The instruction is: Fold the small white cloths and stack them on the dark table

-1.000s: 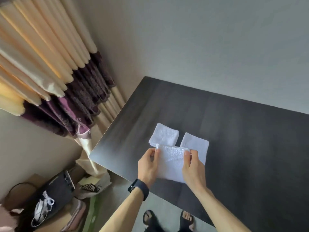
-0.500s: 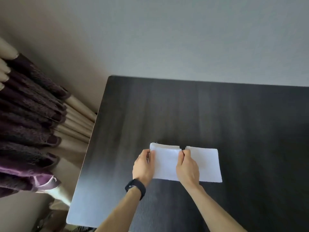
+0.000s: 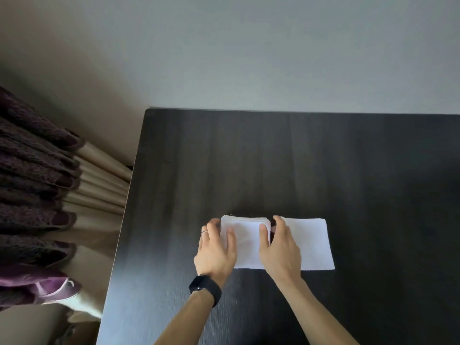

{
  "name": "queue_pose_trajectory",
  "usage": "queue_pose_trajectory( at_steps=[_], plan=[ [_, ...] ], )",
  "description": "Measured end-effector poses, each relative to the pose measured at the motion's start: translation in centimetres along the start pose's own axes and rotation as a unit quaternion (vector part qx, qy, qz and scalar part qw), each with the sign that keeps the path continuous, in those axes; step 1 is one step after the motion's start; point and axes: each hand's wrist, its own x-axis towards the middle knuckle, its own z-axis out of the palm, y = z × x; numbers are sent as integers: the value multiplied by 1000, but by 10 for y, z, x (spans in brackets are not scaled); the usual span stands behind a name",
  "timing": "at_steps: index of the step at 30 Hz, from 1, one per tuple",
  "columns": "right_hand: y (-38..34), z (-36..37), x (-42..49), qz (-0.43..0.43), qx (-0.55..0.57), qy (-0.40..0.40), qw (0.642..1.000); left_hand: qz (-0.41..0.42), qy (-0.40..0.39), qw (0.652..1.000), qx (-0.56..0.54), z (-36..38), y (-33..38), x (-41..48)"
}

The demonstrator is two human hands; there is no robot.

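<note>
The left hand's fingers [image 3: 213, 226] lie fairly straight and a little blurred along the left edge of the stack of white cloths [image 3: 246, 242], with the thumb resting on top of it. They look relaxed, pressing rather than clutching. A thin ring [image 3: 204, 232] sits on one of them. The right hand [image 3: 281, 252] mirrors this on the other side: its thumb is laid on the top cloth and its fingers reach down the stack's right edge. Whether those fingers nip the edge or only press against it, I cannot tell. So the left hand [image 3: 216, 252] and the right one flank the pile between them, both palms down.

The stack lies flat on the dark table [image 3: 273, 165], toward its near left part, and layered edges show along its far side. Just beside it on the right, partly under the right hand, lies a single folded cloth [image 3: 312, 245], flat and squared with the pile.

A black watch [image 3: 205, 290] bands the left wrist, and both bare forearms run back to the near edge. Left of the table hangs a purple and cream curtain [image 3: 32, 195]. A plain pale wall [image 3: 249, 58] rises behind the table's far edge.
</note>
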Motion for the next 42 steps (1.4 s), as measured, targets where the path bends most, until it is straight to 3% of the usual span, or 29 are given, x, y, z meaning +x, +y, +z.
queue_pose_trajectory(
  at_steps=[4, 7, 14, 20, 24, 27, 29, 33, 42],
  plan=[
    [11, 1, -21, -129, 3, 84, 988, 214, 36, 970, 112, 8, -23, -6],
    [16, 18, -24, -220, -101, 44, 969, 299, -26, 936, 185, 15, -35, -3],
    [25, 42, -4, -249, -229, -20, 941, 242, -74, 939, 233, 25, -43, 4],
    [35, 7, -15, -242, -152, -4, 958, 217, -80, 959, 162, 16, -34, -6],
    [79, -40, -22, -66, 50, 37, 996, 92, -82, 992, -32, 1, -27, -20],
    [117, -61, -18, 96, 182, 12, 979, -92, -125, 956, -250, -3, -21, -25],
    [133, -63, -12, 138, 231, -29, 963, -138, -129, 939, -286, -1, -21, -25],
    [144, -55, -2, 134, 249, -93, 955, -133, -106, 944, -283, 12, -26, -26],
    [144, -38, -8, 75, 266, -68, 958, -70, -70, 966, -238, 27, -20, -35]
  ],
)
